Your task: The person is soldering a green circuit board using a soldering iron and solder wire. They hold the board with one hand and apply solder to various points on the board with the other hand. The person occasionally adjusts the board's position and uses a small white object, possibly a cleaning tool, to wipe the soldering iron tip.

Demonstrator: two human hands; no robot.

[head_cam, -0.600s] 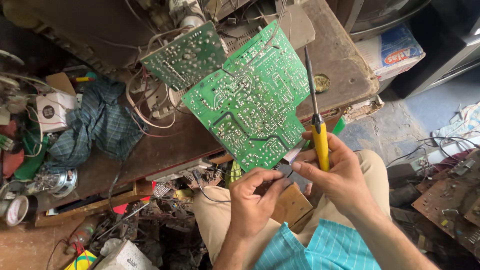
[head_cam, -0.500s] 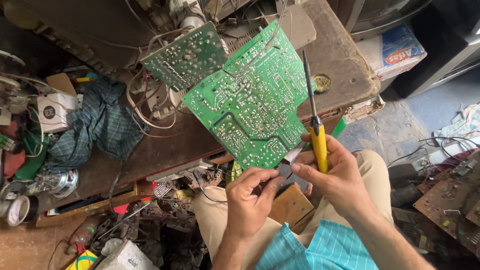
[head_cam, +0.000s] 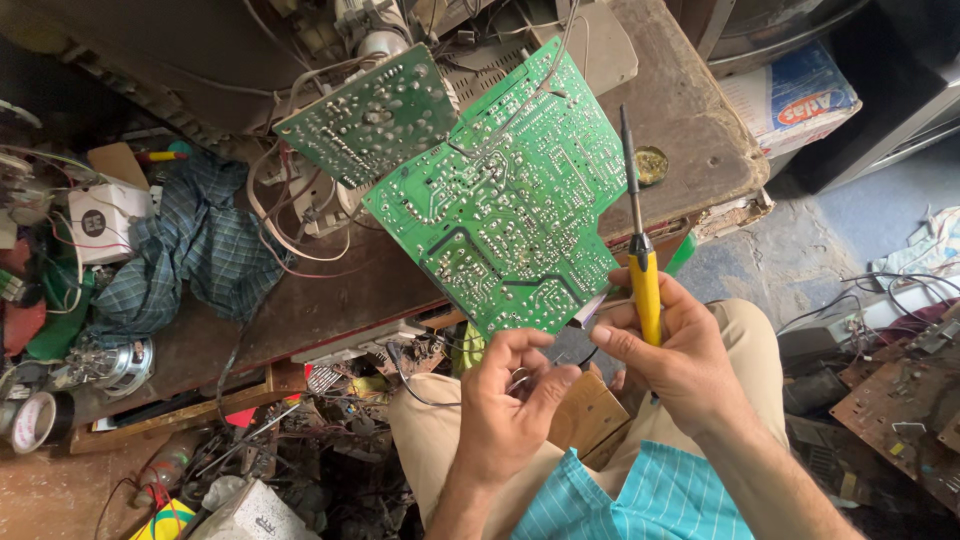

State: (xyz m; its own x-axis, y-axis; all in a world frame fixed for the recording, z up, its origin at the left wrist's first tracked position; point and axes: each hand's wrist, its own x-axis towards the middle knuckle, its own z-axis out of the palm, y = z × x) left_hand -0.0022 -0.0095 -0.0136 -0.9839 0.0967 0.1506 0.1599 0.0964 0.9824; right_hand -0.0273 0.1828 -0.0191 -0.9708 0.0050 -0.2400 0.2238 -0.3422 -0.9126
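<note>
Below circuit board [head_cam: 505, 215] — right hand [head_cam: 680, 355] grips soldering iron [head_cam: 640, 270]

Green circuit board [head_cam: 510, 215] dotted with silver solder; second green board [head_cam: 370, 115] behind. Yellow handle on soldering iron [head_cam: 640, 265]. Blue-green plaid cloth [head_cam: 195, 255]. Brown, grimy tabletop [head_cam: 690, 120]. Teal striped shirt [head_cam: 640, 500], tan trousers [head_cam: 440, 425].

From my seat the view is bright and evenly lit by soft daylight, strongest on the green circuit board [head_cam: 510, 215]. Shadows stay soft; the upper left corner falls dark. Focus is sharp centrally, and the wide lens bends the edges slightly.
</note>
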